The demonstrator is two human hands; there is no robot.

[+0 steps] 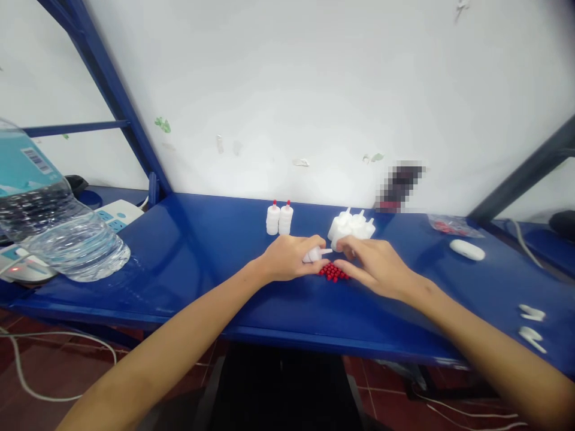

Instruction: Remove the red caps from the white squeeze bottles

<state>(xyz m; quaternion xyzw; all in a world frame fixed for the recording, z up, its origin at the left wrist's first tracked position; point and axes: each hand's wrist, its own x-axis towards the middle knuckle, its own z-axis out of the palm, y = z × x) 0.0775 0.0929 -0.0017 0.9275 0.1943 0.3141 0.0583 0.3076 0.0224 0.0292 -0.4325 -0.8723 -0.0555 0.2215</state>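
My left hand (pixel 291 257) is wrapped round a small white bottle (pixel 311 255), tilted so its bare nozzle points right. My right hand (pixel 375 263) is just right of that nozzle, thumb and fingers curved and apart, with nothing visible between them. Beneath the fingertips lies a small pile of red caps (pixel 333 273). Behind my right hand stands a cluster of several white bottles (pixel 353 227) with uncapped nozzles. Two white bottles with red tips (pixel 279 220) stand upright side by side, behind my left hand.
The blue table (pixel 193 287) meets a white wall. At left are a large water bottle (pixel 76 239) and a power strip (pixel 119 215). At right lie a bag of red pieces (pixel 453 226), a white case (pixel 467 249) and two white earbuds (pixel 532 312).
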